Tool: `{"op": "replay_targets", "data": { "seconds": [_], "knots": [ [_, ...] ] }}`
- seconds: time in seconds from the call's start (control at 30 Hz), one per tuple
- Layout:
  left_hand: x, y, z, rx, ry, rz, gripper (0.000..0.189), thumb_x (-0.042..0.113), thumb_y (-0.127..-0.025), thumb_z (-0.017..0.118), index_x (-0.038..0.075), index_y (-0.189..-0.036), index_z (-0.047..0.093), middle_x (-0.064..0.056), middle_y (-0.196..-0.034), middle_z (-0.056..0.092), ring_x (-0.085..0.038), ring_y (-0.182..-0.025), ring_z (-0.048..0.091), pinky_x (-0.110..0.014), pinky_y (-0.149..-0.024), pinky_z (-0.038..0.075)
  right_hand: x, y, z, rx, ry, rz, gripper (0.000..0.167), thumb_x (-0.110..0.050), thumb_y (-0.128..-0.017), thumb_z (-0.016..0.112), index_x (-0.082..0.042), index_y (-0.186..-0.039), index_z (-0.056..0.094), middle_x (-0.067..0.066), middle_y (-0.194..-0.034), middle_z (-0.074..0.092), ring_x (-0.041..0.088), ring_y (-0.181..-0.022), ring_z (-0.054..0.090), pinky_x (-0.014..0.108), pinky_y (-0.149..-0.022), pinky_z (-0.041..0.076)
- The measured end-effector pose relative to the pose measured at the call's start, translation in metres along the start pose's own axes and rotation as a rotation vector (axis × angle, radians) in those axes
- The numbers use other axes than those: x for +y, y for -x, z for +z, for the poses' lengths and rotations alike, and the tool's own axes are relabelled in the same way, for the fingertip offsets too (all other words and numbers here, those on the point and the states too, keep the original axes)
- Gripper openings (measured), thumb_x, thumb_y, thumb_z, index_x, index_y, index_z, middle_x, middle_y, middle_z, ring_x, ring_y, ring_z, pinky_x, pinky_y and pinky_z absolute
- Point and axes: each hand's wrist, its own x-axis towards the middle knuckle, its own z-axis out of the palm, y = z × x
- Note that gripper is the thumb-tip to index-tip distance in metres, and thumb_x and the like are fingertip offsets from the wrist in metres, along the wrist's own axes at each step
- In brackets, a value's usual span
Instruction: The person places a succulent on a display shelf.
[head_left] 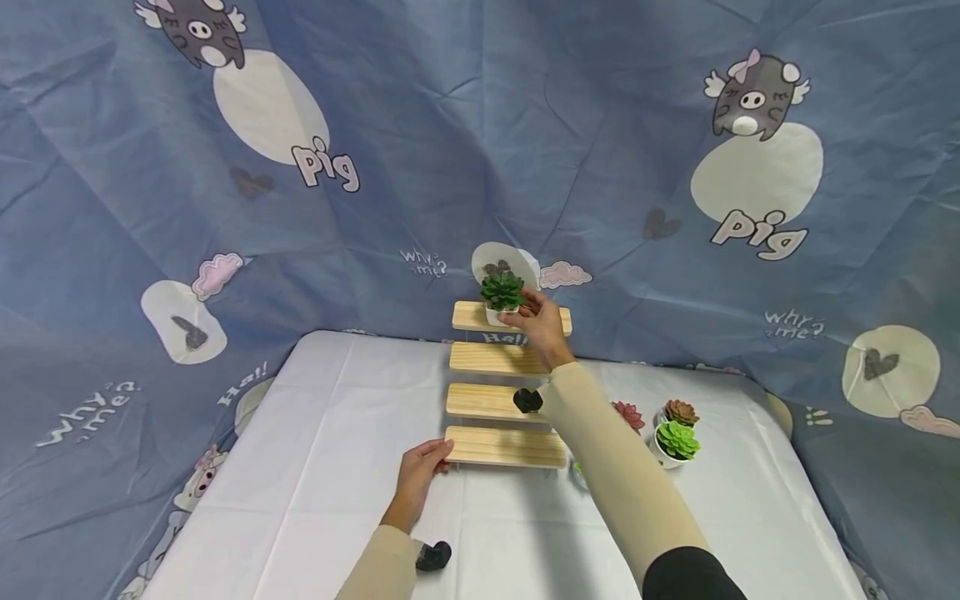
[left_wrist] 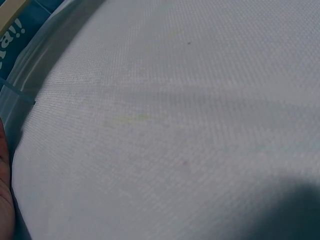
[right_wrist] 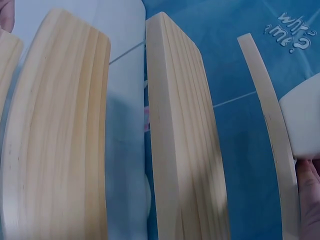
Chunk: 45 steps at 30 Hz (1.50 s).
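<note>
A four-tier wooden stand with pale boards stands on the white-covered table. On its top board is a dark green artificial succulent in a white pot. My right hand holds this pot from the right side, thumb in front; the pot's base is at the board's surface. With thumb and fingers my left hand grips the left end of the lowest board. In the left wrist view, only a sliver of that hand shows at the left edge, beside white cloth.
Right of the stand are a bright green succulent in a white pot, a brownish one behind it and a red one. My right forearm partly hides another pot. A blue printed curtain hangs behind the table.
</note>
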Motion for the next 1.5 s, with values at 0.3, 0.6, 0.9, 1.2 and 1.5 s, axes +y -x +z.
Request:
{"op": "replay_targets", "data": {
  "seconds": [0.3, 0.6, 0.9, 1.2, 1.5],
  "knots": [
    [0.003, 0.001, 0.003, 0.001, -0.011, -0.023, 0.032, 0.012, -0.088, 0.071, -0.014, -0.106, 0.064, 0.001, -0.076, 0.067, -0.007, -0.064, 0.059, -0.020, -0.060, 0.051, 0.000, 0.002, 0.004, -0.004, 0.013, -0.038, 0.073, -0.004, -0.083, 0.075, -0.002, -0.145, 0.037, 0.014, -0.146, 0.040, 0.027, -0.131, 0.043, 0.034, -0.105, 0.040],
    [0.015, 0.010, 0.006, -0.027, -0.021, -0.022, 0.031, 0.010, -0.089, 0.069, -0.016, -0.105, 0.063, 0.001, -0.076, 0.067, -0.009, -0.065, 0.059, -0.023, -0.062, 0.053, 0.001, 0.002, 0.004, -0.004, -0.002, -0.053, 0.072, -0.003, -0.083, 0.075, -0.002, -0.145, 0.038, 0.014, -0.145, 0.042, 0.027, -0.130, 0.043, 0.034, -0.105, 0.041],
    [0.002, 0.001, 0.000, -0.007, -0.022, -0.012, 0.036, 0.015, -0.088, 0.071, -0.014, -0.107, 0.063, 0.000, -0.078, 0.067, -0.007, -0.066, 0.059, -0.020, -0.062, 0.052, 0.007, 0.013, -0.011, -0.041, 0.007, -0.104, 0.066, -0.006, -0.085, 0.074, -0.004, -0.143, 0.042, 0.016, -0.137, 0.048, 0.027, -0.125, 0.050, 0.034, -0.099, 0.046],
    [0.003, 0.000, 0.001, 0.019, -0.019, 0.005, 0.037, 0.016, -0.088, 0.072, -0.014, -0.106, 0.064, 0.000, -0.077, 0.066, -0.008, -0.065, 0.059, -0.019, -0.060, 0.051, 0.023, 0.032, -0.040, 0.037, 0.044, -0.207, 0.060, 0.000, -0.082, 0.074, -0.002, -0.137, 0.049, 0.016, -0.128, 0.055, 0.029, -0.116, 0.054, 0.031, -0.093, 0.050],
    [0.001, 0.000, 0.004, 0.024, -0.017, -0.010, 0.034, 0.013, -0.088, 0.072, -0.015, -0.107, 0.064, 0.000, -0.077, 0.067, -0.008, -0.064, 0.059, -0.020, -0.060, 0.052, 0.049, 0.061, -0.085, 0.085, 0.077, -0.209, 0.056, -0.004, -0.084, 0.074, -0.004, -0.135, 0.051, 0.014, -0.131, 0.053, 0.033, -0.120, 0.052, 0.024, -0.090, 0.049]
  ]
}}
